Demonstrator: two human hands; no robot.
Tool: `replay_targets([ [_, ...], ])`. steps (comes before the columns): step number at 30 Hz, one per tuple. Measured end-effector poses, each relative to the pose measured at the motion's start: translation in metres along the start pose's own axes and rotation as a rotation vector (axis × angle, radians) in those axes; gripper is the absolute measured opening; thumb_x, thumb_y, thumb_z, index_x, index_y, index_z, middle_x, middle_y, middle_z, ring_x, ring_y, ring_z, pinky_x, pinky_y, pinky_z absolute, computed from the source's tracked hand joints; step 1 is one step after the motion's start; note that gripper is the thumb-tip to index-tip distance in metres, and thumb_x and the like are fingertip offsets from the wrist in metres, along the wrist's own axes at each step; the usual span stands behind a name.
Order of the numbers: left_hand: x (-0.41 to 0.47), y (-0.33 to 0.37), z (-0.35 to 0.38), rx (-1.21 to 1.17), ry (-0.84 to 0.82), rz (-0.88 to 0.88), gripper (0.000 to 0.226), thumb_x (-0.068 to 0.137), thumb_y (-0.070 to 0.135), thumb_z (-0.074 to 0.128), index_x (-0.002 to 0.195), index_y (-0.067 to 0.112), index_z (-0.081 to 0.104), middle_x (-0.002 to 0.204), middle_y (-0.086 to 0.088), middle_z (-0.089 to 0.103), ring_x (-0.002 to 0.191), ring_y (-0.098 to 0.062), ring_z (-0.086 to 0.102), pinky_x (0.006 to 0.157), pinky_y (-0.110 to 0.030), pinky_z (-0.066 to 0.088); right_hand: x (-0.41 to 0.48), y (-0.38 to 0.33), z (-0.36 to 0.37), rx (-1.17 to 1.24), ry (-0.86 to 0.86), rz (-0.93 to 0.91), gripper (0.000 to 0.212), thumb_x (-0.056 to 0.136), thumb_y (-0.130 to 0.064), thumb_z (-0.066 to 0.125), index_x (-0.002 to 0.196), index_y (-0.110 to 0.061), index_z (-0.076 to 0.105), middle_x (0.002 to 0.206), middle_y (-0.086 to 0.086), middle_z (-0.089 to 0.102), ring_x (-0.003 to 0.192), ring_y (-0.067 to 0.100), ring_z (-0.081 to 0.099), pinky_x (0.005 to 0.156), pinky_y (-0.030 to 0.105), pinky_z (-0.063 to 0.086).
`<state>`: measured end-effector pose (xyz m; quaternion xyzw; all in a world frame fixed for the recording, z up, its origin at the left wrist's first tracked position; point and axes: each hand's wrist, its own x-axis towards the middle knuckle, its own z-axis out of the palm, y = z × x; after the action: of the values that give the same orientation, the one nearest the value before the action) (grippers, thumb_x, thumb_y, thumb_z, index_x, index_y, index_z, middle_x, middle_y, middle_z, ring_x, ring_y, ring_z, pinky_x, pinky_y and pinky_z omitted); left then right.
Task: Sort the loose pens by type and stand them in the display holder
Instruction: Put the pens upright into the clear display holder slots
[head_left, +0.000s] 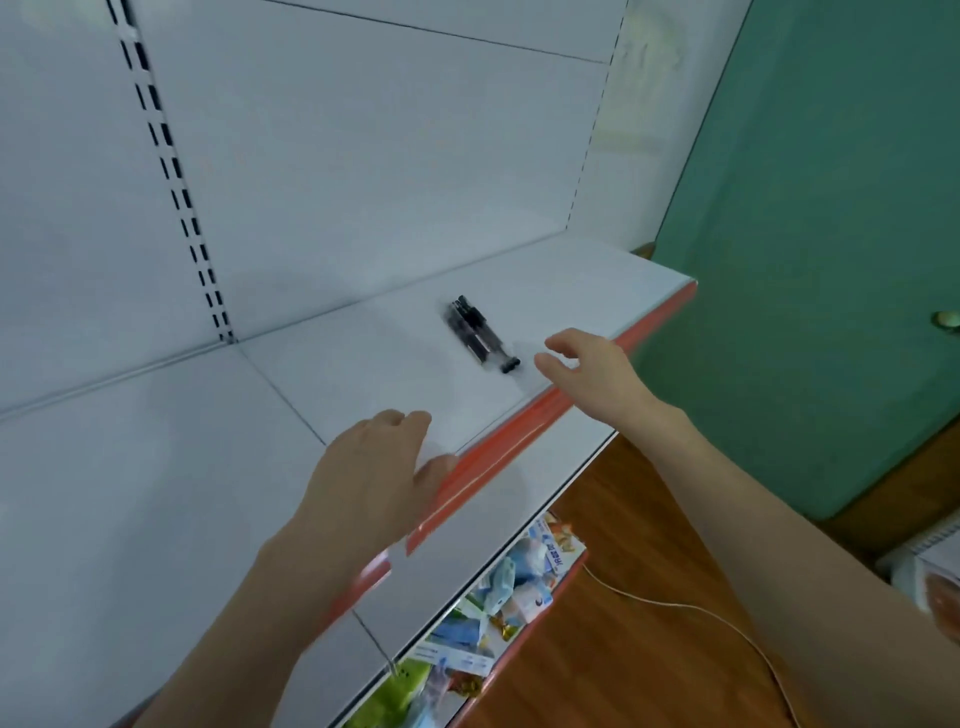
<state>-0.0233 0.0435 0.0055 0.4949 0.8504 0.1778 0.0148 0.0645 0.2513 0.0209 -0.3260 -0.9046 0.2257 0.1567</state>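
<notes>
A small bundle of black plastic pens (480, 332) lies flat at the frame's centre on a white metal shelf (291, 499) with a red edge strip (519, 431). The right hand (587, 371) reaches in just right of the pens, fingers spread and empty. At lower centre the left hand (374, 478) hovers palm-down, loose and empty. The print on the colourful packets (498, 597) below is too blurred to read.

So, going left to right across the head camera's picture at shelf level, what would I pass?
slotted upright strip → left hand → black pens → right hand → green door
</notes>
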Motion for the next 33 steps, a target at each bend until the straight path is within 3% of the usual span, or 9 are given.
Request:
replay_targets([
  [6, 0.068, 0.011, 0.023, 0.003, -0.013, -0.172, 0.046, 0.092, 0.044, 0.039, 0.127, 0.015, 0.044, 0.127, -0.007, 0.05, 0.114, -0.023, 0.049, 0.094, -0.034, 0.041, 0.089, 0.018, 0.017, 0.048, -0.126, -0.068, 0.035, 0.09, -0.031, 0.055, 0.114, -0.006, 0.058, 0.113, 0.008, 0.062, 0.099, 0.018, 0.054, 0.079, 0.022, 0.036],
  [10, 0.11, 0.018, 0.038, -0.027, 0.014, -0.311, 0.048, 0.091, 0.045, 0.042, 0.129, 0.017, 0.042, 0.125, -0.005, 0.052, 0.113, -0.022, 0.05, 0.094, -0.031, 0.039, 0.142, 0.026, 0.033, 0.046, -0.265, -0.167, 0.038, 0.082, -0.028, 0.063, 0.099, 0.006, 0.062, 0.096, 0.018, 0.065, 0.089, 0.029, 0.06, 0.078, 0.034, 0.047],
  [14, 0.149, 0.032, 0.05, -0.008, 0.091, -0.489, 0.047, 0.089, 0.045, 0.045, 0.116, 0.007, 0.052, 0.112, -0.011, 0.058, 0.103, -0.026, 0.053, 0.086, -0.032, 0.041, 0.181, 0.036, 0.031, 0.013, -0.43, -0.286, 0.026, 0.075, -0.011, 0.059, 0.056, -0.001, 0.044, 0.053, 0.011, 0.036, 0.051, 0.018, 0.032, 0.053, 0.026, 0.025],
  [19, 0.196, 0.055, 0.061, -0.006, 0.154, -0.65, 0.033, 0.086, 0.044, 0.049, 0.081, 0.011, 0.045, 0.077, -0.001, 0.043, 0.08, -0.023, 0.046, 0.062, -0.027, 0.032, 0.224, 0.055, 0.021, -0.044, -0.512, -0.355, 0.024, 0.07, -0.009, 0.061, 0.083, 0.011, 0.065, 0.082, 0.026, 0.068, 0.062, 0.016, 0.05, 0.06, 0.026, 0.036],
  [22, 0.215, 0.065, 0.067, 0.082, 0.122, -0.729, 0.04, 0.084, 0.05, 0.05, 0.086, 0.011, 0.042, 0.086, -0.004, 0.037, 0.084, -0.021, 0.039, 0.071, -0.027, 0.034, 0.24, 0.066, 0.017, -0.11, -0.528, -0.409, 0.021, 0.072, -0.01, 0.061, 0.082, 0.009, 0.064, 0.076, 0.024, 0.063, 0.067, 0.019, 0.05, 0.061, 0.027, 0.036],
  [26, 0.232, 0.069, 0.064, 0.101, 0.053, -0.817, 0.032, 0.087, 0.037, 0.051, 0.098, 0.007, 0.046, 0.103, -0.013, 0.047, 0.086, -0.026, 0.043, 0.07, -0.029, 0.035, 0.257, 0.08, 0.016, -0.101, -0.548, -0.435, 0.031, 0.074, -0.01, 0.063, 0.099, 0.009, 0.062, 0.099, 0.024, 0.067, 0.069, 0.018, 0.047, 0.064, 0.028, 0.034],
  [28, 0.237, 0.068, 0.062, 0.106, 0.017, -0.843, 0.03, 0.087, 0.031, 0.052, 0.101, 0.004, 0.046, 0.107, -0.016, 0.048, 0.089, -0.031, 0.048, 0.069, -0.03, 0.035, 0.261, 0.086, 0.012, -0.06, -0.598, -0.441, 0.029, 0.074, -0.012, 0.066, 0.085, 0.014, 0.062, 0.077, 0.028, 0.064, 0.063, 0.016, 0.043, 0.062, 0.027, 0.032],
  [30, 0.24, 0.067, 0.06, 0.105, -0.009, -0.869, 0.028, 0.086, 0.026, 0.054, 0.1, 0.003, 0.046, 0.107, -0.016, 0.051, 0.094, -0.033, 0.051, 0.069, -0.03, 0.035, 0.263, 0.089, 0.008, -0.038, -0.644, -0.442, 0.035, 0.074, -0.014, 0.068, 0.05, 0.002, 0.048, 0.048, 0.01, 0.042, 0.045, 0.013, 0.034, 0.052, 0.022, 0.027],
  [33, 0.245, 0.065, 0.059, 0.095, -0.003, -0.898, 0.011, 0.086, 0.014, 0.049, 0.091, 0.005, 0.045, 0.102, -0.016, 0.056, 0.08, -0.029, 0.047, 0.064, -0.03, 0.034, 0.265, 0.091, 0.005, -0.043, -0.669, -0.415, 0.04, 0.074, -0.015, 0.068, 0.051, -0.012, 0.037, 0.046, 0.002, 0.035, 0.042, 0.013, 0.033, 0.05, 0.023, 0.029],
])
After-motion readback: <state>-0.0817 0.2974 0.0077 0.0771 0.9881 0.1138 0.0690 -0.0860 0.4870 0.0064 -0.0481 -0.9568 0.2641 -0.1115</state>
